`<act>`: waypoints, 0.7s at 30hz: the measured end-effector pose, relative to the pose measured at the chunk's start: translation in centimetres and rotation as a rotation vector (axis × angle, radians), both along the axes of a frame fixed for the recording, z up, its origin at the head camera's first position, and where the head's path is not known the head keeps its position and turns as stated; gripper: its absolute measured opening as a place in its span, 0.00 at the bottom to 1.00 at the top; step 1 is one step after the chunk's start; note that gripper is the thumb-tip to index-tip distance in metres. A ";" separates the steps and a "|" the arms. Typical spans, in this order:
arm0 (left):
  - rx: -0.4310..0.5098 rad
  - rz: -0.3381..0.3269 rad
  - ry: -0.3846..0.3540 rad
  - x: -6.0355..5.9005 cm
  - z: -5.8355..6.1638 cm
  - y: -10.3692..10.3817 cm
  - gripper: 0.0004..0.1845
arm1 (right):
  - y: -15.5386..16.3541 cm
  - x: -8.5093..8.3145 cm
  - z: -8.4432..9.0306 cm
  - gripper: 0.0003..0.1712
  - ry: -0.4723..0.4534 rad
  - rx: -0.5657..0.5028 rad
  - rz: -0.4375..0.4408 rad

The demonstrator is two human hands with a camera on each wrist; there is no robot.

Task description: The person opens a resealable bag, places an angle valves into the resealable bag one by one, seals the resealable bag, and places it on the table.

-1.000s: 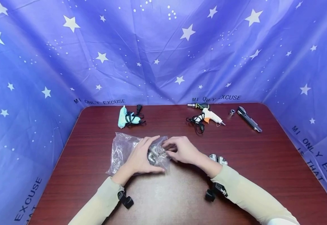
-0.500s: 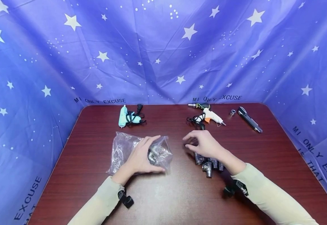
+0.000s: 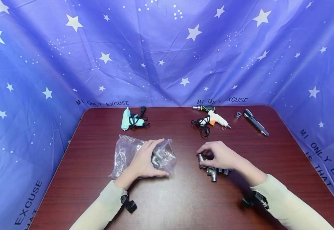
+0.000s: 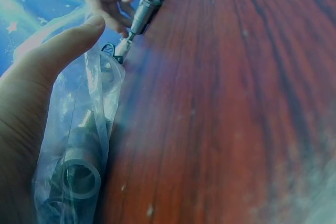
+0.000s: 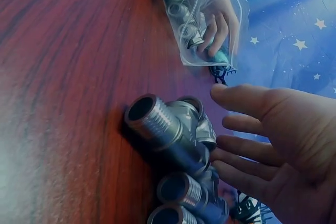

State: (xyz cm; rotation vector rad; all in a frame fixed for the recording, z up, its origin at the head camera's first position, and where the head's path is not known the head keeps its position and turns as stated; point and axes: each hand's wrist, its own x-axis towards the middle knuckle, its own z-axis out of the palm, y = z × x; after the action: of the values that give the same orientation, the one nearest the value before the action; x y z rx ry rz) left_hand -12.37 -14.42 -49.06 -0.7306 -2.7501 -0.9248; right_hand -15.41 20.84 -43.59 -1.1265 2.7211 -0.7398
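Note:
My left hand point(image 3: 146, 159) holds a clear plastic bag point(image 3: 121, 159) against the table, its fingers along the far side and its thumb along the near side. Metal pipe fittings point(image 4: 81, 177) show inside the bag. My right hand point(image 3: 220, 155) is over a group of loose metal tee fittings. Its thumb and fingers stand apart around the leftmost fitting point(image 3: 202, 160). In the right wrist view the fingers point(image 5: 247, 153) are relaxed, with their tips right at the threaded fittings point(image 5: 168, 127). Another tee fitting point(image 3: 212, 174) lies in front, and the hand partly hides the others.
A light-blue glue gun point(image 3: 130, 119) with a wrapped cord lies at the back left. At the back right are a white glue gun point(image 3: 217, 119), a screwdriver point(image 3: 204, 108), a small metal part point(image 3: 238, 115) and a box cutter point(image 3: 256, 122). A starry cloth point(image 3: 167, 64) surrounds the table.
My right hand has moved from the bag's right end rightward to the loose fittings and lowered around one of them. The left hand has stayed on the bag.

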 end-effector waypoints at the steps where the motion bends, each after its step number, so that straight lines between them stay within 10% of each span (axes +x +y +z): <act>1: 0.000 0.000 -0.002 0.0 0.0 0.0 0.73 | 0.1 0.1 0.0 0.18 -0.009 0.000 0.006; 21: -0.005 0.000 -0.021 0.2 0.2 0.0 0.73 | 0.1 0.1 -0.8 0.16 -0.026 -0.043 0.036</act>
State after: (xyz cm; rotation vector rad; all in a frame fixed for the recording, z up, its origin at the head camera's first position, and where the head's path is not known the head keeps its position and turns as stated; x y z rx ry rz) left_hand -12.12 -14.43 -48.84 -0.7264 -2.7713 -0.9310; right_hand -15.32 20.95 -44.36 -1.1630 2.6687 -0.8060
